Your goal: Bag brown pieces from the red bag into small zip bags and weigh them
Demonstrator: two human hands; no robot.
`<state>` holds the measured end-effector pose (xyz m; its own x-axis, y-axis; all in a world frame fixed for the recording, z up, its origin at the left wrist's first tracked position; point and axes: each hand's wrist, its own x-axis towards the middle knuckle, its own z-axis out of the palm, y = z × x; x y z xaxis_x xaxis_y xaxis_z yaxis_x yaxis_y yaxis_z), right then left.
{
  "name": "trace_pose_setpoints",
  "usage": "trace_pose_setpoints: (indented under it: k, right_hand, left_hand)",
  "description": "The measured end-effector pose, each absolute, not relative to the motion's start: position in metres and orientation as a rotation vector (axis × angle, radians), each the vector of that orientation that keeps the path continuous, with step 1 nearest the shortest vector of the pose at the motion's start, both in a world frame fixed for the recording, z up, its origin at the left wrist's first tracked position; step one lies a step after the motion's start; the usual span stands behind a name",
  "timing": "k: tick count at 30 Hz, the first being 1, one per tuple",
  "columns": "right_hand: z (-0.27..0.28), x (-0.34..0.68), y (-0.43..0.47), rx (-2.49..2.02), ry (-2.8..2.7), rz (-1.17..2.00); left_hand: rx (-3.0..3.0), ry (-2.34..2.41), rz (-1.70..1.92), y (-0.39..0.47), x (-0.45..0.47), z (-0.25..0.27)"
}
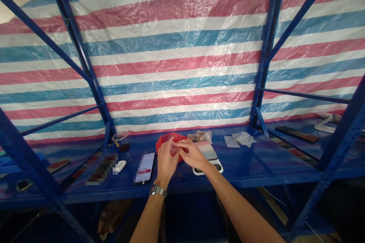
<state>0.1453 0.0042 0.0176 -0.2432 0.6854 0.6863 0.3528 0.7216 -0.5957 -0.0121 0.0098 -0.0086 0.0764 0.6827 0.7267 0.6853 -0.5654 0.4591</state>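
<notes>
My left hand (167,159), with a metal watch (157,190) on its wrist, is closed over the red plastic bag (162,140). My right hand (191,152) meets it from the right, thumb and fingers pinched together. Between the fingertips of both hands is a small piece of clear plastic (172,146) that looks like a little bag. The fingers partly hide it, and what it contains cannot be made out. Just right of my hands lies a white kitchen scale (218,168) with a flat plate (207,149), partly covered by my right wrist.
Behind the scale is a clear bag of small brown pieces (200,136). Small clear bags (243,138) lie to the right. On the left are a lit phone (145,168), a white case (121,165) and a plastic cup (122,141). Blue shelf posts (264,60) flank the blue shelf (245,169).
</notes>
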Motion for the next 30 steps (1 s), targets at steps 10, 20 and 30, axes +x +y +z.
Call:
trace_pose_setpoints:
  k: [10, 20, 30]
  right_hand:
    - [0.018, 0.133, 0.021, -0.952, -1.702, 0.43]
    - [-0.004, 0.136, 0.024, -1.451, -2.253, 0.009]
    - [-0.002, 0.145, 0.016, -1.445, -2.212, -0.087]
  left_hand:
    - [-2.008, -1.739, -1.945, 0.004, -0.037, 0.0]
    - [-2.579, -1.74, -1.742, 0.013, -0.048, 0.002]
    - [-2.846, -1.699, -1.186, 0.002, -0.061, -0.007]
